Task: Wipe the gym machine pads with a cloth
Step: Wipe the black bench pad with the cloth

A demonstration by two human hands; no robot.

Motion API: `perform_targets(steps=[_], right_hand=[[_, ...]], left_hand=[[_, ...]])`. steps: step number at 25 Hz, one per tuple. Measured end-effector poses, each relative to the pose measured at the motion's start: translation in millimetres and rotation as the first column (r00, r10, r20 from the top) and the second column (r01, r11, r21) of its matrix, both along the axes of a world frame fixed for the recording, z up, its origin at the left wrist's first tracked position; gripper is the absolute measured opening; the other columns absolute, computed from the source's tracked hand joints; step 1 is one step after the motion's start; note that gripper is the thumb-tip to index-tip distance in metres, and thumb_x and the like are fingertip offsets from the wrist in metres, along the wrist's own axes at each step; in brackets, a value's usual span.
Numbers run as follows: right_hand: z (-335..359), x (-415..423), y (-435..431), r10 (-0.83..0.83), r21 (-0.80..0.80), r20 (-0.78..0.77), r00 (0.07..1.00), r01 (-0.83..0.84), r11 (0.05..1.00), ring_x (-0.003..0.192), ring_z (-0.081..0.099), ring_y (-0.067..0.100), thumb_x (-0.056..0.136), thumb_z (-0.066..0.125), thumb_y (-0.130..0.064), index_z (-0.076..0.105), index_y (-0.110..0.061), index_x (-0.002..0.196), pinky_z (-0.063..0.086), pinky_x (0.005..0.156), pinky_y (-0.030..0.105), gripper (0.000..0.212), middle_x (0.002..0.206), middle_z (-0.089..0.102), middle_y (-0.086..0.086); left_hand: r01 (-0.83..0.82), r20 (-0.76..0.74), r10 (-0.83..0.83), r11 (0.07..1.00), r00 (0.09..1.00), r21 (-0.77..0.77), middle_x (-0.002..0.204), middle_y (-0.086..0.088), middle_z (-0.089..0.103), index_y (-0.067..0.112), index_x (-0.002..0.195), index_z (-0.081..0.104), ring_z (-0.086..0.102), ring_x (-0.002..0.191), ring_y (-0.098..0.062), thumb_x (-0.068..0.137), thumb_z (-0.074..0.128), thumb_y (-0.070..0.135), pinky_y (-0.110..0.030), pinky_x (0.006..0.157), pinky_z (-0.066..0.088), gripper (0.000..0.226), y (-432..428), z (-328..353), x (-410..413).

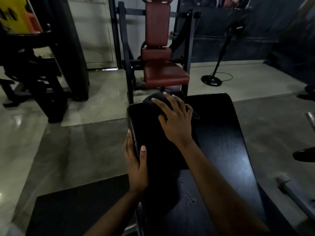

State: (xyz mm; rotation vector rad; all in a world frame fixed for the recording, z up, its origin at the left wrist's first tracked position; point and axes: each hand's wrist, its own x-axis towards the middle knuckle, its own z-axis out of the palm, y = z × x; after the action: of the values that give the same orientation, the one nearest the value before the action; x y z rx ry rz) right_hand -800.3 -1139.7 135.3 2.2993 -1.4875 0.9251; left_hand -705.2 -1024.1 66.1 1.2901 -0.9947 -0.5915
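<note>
Left hand (136, 165) low centre, clamped on pad (221, 142) edge. Right hand (175, 120) spread flat, pressing cloth (151, 99) at far edge; risk: cloth slides off.

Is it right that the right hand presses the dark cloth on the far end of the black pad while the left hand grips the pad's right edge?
Not quite. In the head view the left hand grips the left edge of the black pad, not the right. The rest holds: the right hand presses the dark cloth on the pad's far end.
</note>
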Motion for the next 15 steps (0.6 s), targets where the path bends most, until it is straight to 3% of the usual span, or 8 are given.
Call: perform_targets(steps=[4,8,12,15], right_hand=[[3.5,-46.1,-31.3,-0.135,0.045,0.102,0.986,0.131,0.99,0.127,0.042,0.024,0.08,0.039,-0.034,0.052,-0.037,0.126,0.033,0.098,0.05,0.048,0.137,0.049,-0.002],[7.6,-93.5,-54.5,-0.257,0.121,0.208,0.944,0.236,0.964,0.13,0.037,0.028,0.084,0.053,-0.025,0.054,-0.033,0.127,0.029,0.101,0.052,0.044,0.139,0.047,0.0],[6.3,-121.0,-66.7,-0.479,0.294,0.252,0.841,0.405,0.866,0.134,0.028,0.029,0.091,0.051,-0.026,0.048,-0.034,0.132,0.025,0.104,0.051,0.042,0.145,0.038,0.0],[25.1,-124.5,-63.8,-0.601,0.388,0.332,0.727,0.476,0.789,0.129,0.034,0.034,0.093,0.046,-0.026,0.046,-0.031,0.135,0.032,0.101,0.05,0.042,0.144,0.04,0.005]], left_hand=[[0.009,-0.004,-0.009,1.0,1.0,0.026,0.15,0.019,0.021,0.039,0.144,0.018,0.024,0.138,0.002,0.083,0.039,0.055,-0.032,0.115,0.025,0.066,-0.9,-1.9,1.1],[0.027,-0.011,-0.027,0.999,1.0,0.023,0.151,0.017,0.021,0.046,0.141,0.017,0.025,0.138,-0.001,0.08,0.043,0.057,-0.038,0.116,0.028,0.068,1.5,2.3,1.4],[0.011,-0.007,-0.011,1.0,1.0,0.014,0.152,0.015,0.021,0.05,0.14,0.016,0.024,0.14,-0.003,0.082,0.044,0.055,-0.043,0.117,0.026,0.065,0.5,0.7,2.0],[0.04,0.001,-0.04,0.999,0.999,0.012,0.152,0.011,0.02,0.044,0.143,0.016,0.024,0.139,-0.003,0.083,0.043,0.054,-0.036,0.117,0.025,0.067,0.8,0.7,2.1]])
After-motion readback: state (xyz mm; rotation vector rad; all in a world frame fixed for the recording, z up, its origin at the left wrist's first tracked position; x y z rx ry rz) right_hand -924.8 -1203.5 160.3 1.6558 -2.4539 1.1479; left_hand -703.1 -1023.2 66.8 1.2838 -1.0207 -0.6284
